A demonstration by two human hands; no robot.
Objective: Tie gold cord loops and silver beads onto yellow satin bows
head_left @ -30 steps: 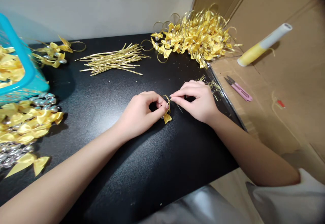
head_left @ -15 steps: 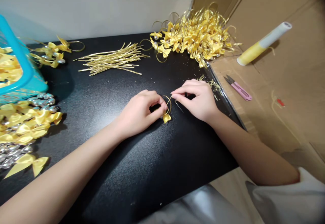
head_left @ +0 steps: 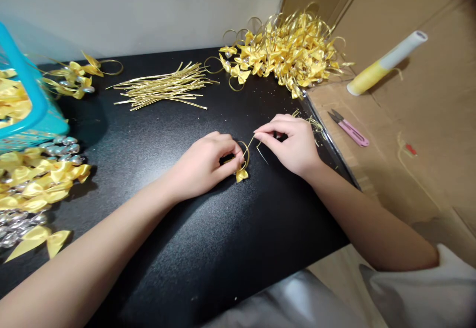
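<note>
My left hand [head_left: 217,159] pinches a gold cord loop [head_left: 248,155] between thumb and fingertips, above the black tabletop. A small yellow ribbon bow [head_left: 242,175] hangs from the loop just below those fingertips. The cord's free end runs up to the right, where my right hand [head_left: 290,142] grips it between thumb and forefinger. Under the right fingertips a thin bent piece [head_left: 262,154] sticks out downward; whether it belongs to the same cord, I cannot tell. The exact crossing of the cord is hidden by the left fingers.
Cut gold cords [head_left: 163,87] lie ahead, with a heap of looped bows [head_left: 293,52] behind them at right. A turquoise basket [head_left: 44,114], loose bows [head_left: 40,179] and silvery beads [head_left: 63,148] are at left. Pink thread snips [head_left: 349,129] and a yellow-white tube [head_left: 386,65] sit at right.
My right hand has drawn slightly right, away from the left, and the cord stretch between them is longer. The bow has shifted a little left and down.
</note>
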